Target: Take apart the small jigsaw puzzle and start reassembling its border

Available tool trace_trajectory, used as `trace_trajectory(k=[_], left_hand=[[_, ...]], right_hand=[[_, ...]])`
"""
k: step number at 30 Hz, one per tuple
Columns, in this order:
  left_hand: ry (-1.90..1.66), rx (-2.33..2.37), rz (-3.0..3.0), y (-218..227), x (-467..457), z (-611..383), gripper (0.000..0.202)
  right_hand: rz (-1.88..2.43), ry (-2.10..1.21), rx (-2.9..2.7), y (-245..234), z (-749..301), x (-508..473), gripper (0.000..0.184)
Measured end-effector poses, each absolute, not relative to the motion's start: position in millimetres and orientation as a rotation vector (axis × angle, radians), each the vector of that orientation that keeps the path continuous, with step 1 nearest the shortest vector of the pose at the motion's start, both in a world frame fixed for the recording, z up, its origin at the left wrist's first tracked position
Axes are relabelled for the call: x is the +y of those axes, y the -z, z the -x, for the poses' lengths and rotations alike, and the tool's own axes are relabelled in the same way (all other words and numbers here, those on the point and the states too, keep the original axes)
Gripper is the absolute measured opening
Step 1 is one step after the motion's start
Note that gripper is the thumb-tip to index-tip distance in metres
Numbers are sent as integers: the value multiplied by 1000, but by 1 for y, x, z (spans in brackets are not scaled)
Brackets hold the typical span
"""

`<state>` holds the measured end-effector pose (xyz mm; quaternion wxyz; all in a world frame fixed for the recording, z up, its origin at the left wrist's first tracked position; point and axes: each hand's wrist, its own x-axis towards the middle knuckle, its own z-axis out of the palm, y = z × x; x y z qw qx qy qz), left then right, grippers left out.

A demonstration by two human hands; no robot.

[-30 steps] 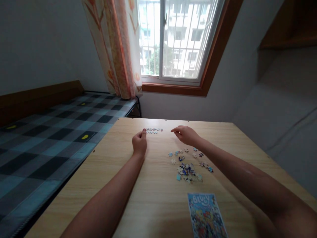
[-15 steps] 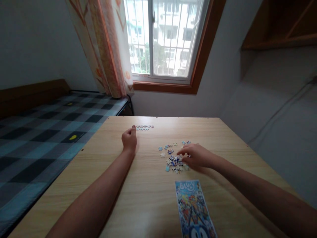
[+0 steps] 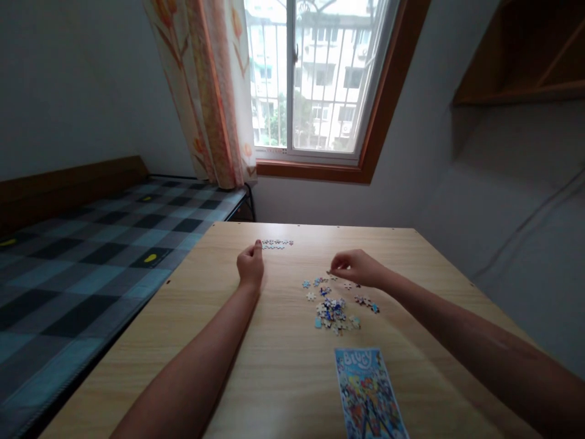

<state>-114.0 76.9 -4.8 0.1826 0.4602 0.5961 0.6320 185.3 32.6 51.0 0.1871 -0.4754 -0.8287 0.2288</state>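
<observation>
On the wooden table (image 3: 283,366), my left hand (image 3: 250,267) rests as a loose fist, its thumb touching the left end of a short joined row of puzzle pieces (image 3: 278,244). My right hand (image 3: 354,267) hovers just above the far edge of a loose pile of puzzle pieces (image 3: 336,308), fingers pinched on a small puzzle piece (image 3: 329,272). A colourful picture card (image 3: 369,393) lies flat near the front edge, below the pile.
A bed with a blue-and-black checked cover (image 3: 86,256) runs along the table's left side. Behind the table are a window (image 3: 315,79), a patterned curtain (image 3: 210,91) and a grey wall. A wooden shelf (image 3: 525,55) hangs at upper right.
My right hand went from near the joined row down to the loose pile, then lifted off it with a piece pinched. My left hand stayed by the row.
</observation>
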Motion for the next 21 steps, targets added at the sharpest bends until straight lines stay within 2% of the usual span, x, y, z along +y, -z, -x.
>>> trace_trajectory(k=[4, 6, 13, 21], left_hand=[[-1773, 1673, -1269, 6, 77, 115, 48], [-1769, 1679, -1263, 6, 76, 116, 48], [-1744, 1663, -1294, 8, 76, 115, 49], [-1736, 1635, -1294, 8, 76, 116, 48]], right_hand=[[1478, -101, -2422, -54, -129, 82, 20], [1557, 19, -2470, -46, -103, 100, 24], [1555, 8, -2470, -16, -68, 123, 28], [1512, -64, -2444, -7, -70, 135, 31]])
